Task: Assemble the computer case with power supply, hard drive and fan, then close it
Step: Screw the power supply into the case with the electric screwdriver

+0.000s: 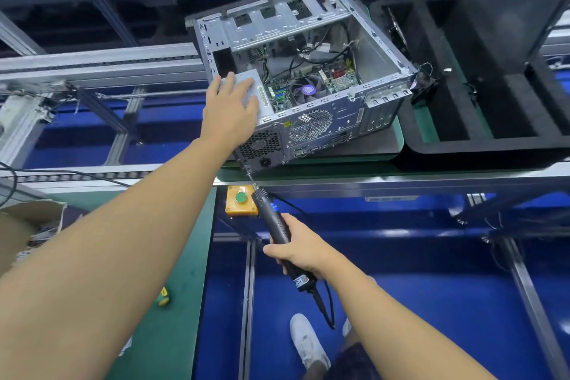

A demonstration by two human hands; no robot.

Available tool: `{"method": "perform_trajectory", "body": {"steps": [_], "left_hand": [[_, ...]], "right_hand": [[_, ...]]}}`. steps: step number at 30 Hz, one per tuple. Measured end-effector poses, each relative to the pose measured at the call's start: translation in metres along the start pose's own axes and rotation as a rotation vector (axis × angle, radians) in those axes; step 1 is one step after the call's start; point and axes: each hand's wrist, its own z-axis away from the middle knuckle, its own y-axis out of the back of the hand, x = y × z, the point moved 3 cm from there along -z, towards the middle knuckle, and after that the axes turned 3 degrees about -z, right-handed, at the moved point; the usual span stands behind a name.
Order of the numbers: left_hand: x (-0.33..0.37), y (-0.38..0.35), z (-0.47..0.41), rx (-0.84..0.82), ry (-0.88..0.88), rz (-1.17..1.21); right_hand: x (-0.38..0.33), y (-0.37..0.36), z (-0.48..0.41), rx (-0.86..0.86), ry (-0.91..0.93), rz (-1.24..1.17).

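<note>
Both hands were at work on the open grey steel computer case (308, 71), which lay on its side on the green-edged conveyor pallet (398, 136) at about twelve o'clock from the person, its side panel off and its rear face turned toward them. The left hand (229, 111) lay flat with fingers spread and only slightly curled, pressing down on the silver boxed power supply (251, 80) seated in the case's near-left corner at ten o'clock; it gripped nothing, and the pressure was probably meant to keep the unit against the rear wall so the screw holes lined up. The right hand (297, 248) was wrapped closed around the black corded electric screwdriver (279, 227), angled up toward eleven o'clock so that its bit met the lower left corner of the rear panel, beside the perforated vent. Whether a screw sat on the bit was too small to tell. At two o'clock stood a black foam parts tray (462, 151), and just below the case an orange box with a green button (241, 199). The power supply looked not yet fully fastened.
</note>
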Motion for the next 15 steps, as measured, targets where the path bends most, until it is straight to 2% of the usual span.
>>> {"method": "perform_trajectory", "body": {"steps": [15], "left_hand": [[0.001, 0.000, 0.000, 0.027, 0.014, -0.002]], "right_hand": [[-0.010, -0.007, -0.002, -0.010, -0.039, -0.056]]}}
